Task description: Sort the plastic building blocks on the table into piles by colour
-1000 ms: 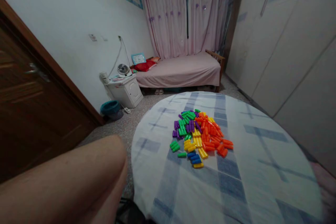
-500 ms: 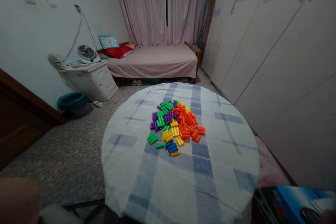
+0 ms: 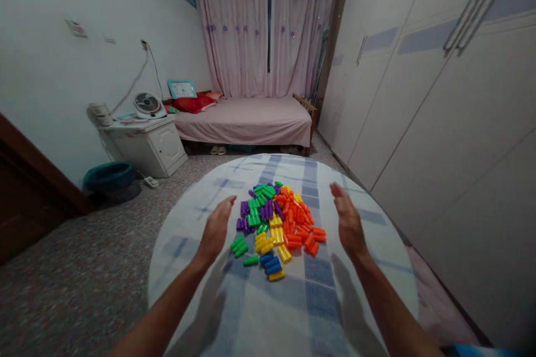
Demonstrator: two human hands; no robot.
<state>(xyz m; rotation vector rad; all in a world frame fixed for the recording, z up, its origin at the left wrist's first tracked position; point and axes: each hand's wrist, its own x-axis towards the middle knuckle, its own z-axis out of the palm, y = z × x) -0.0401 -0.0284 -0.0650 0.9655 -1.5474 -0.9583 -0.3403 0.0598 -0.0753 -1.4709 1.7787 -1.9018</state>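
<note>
My left hand (image 3: 216, 230) is held over the table just left of a pile of small plastic tube-shaped pieces, palm turned inward, fingers stretched out, holding nothing. On the other side, my right hand (image 3: 349, 222) is raised likewise, open, facing the pile. Orange pieces (image 3: 296, 215) make up the pile's right part. Green pieces (image 3: 253, 213) and purple pieces (image 3: 267, 210) lie on the left, yellow pieces (image 3: 276, 230) in the middle. Nearest me are a few blue pieces (image 3: 271, 263). Neither hand appears to touch the pieces.
A round table with a blue and white checked cloth (image 3: 276, 318) carries the pile. Beyond stand a bed (image 3: 251, 120), a white cabinet (image 3: 154, 145) with a fan (image 3: 148, 104), and a teal-lined bin (image 3: 109, 175). A tall wardrobe (image 3: 439, 122) lines the right.
Both hands have come in from the lower edges and now flank the pile. The camera has tilted up, so the table sits lower in view. The pieces look unchanged.
</note>
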